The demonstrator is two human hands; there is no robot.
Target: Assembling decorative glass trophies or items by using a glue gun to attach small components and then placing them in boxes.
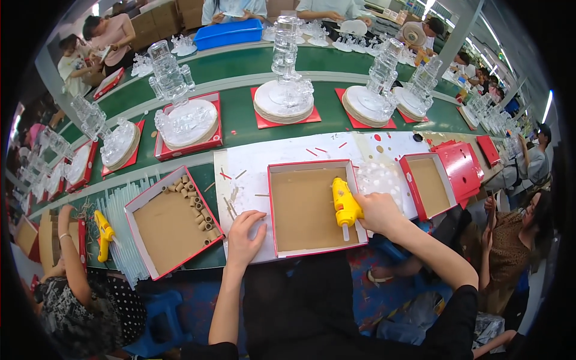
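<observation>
My right hand (381,213) is wrapped round the handle of a yellow hot glue gun (344,201). A pale glue stick pokes out of its near end. The gun is above the right side of a shallow red-edged box (300,207) with a bare brown cardboard inside. To the left of this box, my left hand (245,239) rests on the white sheet (246,174), fingers apart and curved, with nothing visible in it. Another tilted box (159,237) on the left holds several short cardboard tubes (201,211) along its right side.
Left lie clear glue sticks (123,210) and a second yellow glue gun (103,235). A smaller box (427,186) and red card pieces (459,171) are at right. Beyond, clear tower-like models (285,99) stand on a green conveyor (237,111). Co-workers sit on both sides and opposite.
</observation>
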